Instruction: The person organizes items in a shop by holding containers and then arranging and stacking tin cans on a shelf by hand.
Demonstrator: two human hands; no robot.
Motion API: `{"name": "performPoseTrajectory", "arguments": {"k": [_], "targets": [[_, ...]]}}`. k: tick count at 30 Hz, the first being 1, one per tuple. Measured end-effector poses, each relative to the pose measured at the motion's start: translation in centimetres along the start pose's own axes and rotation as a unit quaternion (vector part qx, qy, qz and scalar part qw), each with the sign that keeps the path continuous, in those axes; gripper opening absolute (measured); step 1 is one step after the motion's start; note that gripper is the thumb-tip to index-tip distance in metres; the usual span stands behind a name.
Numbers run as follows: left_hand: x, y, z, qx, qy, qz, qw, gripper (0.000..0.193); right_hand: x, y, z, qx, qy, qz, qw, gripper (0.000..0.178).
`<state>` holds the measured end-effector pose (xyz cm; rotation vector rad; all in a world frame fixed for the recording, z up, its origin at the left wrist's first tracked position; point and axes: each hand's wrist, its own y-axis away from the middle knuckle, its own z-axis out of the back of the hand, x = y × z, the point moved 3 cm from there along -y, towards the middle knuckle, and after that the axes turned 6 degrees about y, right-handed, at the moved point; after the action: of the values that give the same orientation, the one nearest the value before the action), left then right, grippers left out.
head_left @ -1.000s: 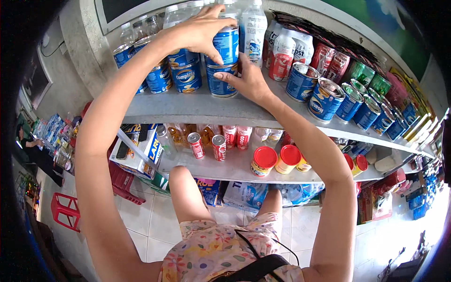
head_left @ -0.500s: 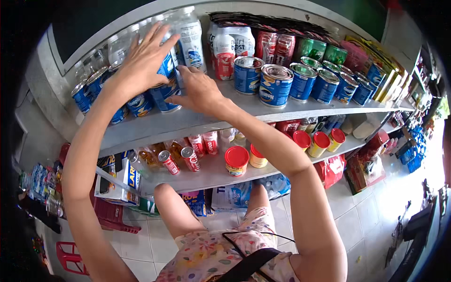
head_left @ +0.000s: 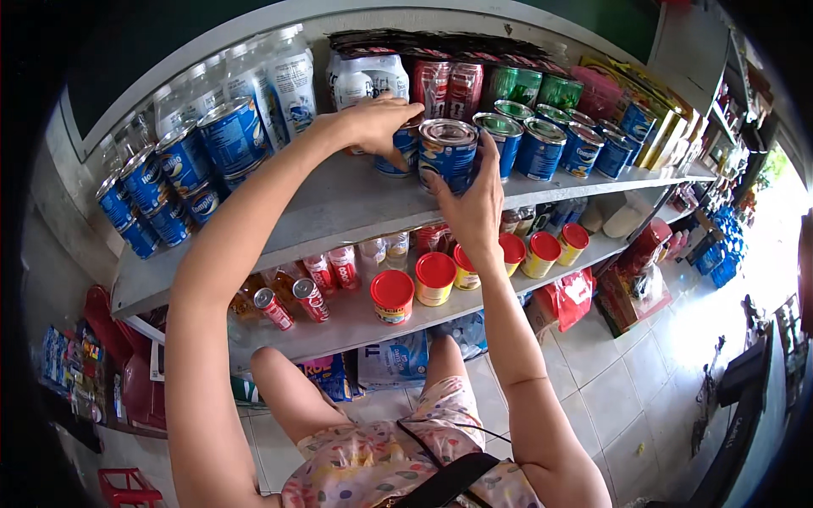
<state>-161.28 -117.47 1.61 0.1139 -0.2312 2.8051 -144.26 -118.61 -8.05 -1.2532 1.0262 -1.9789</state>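
Observation:
My right hand (head_left: 474,203) is closed round a blue can (head_left: 450,168) on the upper shelf, thumb at its front and fingers along its right side. Just left of it stands another blue can (head_left: 396,161), partly hidden by my left hand (head_left: 377,127). That hand is open, with its thumb in front of the can and its fingers stretched over its top. More blue cans (head_left: 540,152) stand in rows to the right. At the left, blue cans are stacked in two layers, with a larger can (head_left: 233,140) on top at the stack's right end.
Clear bottles (head_left: 292,80), white-wrapped bottles (head_left: 347,80), and red cans (head_left: 464,89) and green cans (head_left: 517,85) line the back. Red-lidded tubs (head_left: 392,296) and red drink cans (head_left: 310,300) occupy the lower shelf (head_left: 339,339). A red stool (head_left: 127,487) is on the floor at left.
Both hands have left the stacked cans at the left and moved right. My right hand has taken hold of a blue can; my left now reaches over the one beside it. The view has shifted right.

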Motion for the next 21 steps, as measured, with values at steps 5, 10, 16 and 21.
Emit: {"name": "performPoseTrajectory", "arguments": {"k": [5,10,16,21], "targets": [[0.2,0.3,0.7,0.025,0.019,0.044,0.999,0.096,-0.2,-0.1,0.1,0.025,0.014,-0.029,0.999,0.089],[1.7,4.5,2.8,0.07,-0.068,0.119,0.988,0.093,-0.3,0.0,0.5,0.052,0.018,-0.032,0.998,0.089],[3.2,8.8,3.9,0.053,-0.114,0.168,0.978,0.09,-0.2,-0.1,0.2,0.027,0.063,-0.007,0.998,0.086],[3.4,10.1,3.3,0.03,-0.092,0.13,0.987,0.078,-0.1,-0.2,-0.4,0.051,0.055,-0.044,0.996,0.093]]}}
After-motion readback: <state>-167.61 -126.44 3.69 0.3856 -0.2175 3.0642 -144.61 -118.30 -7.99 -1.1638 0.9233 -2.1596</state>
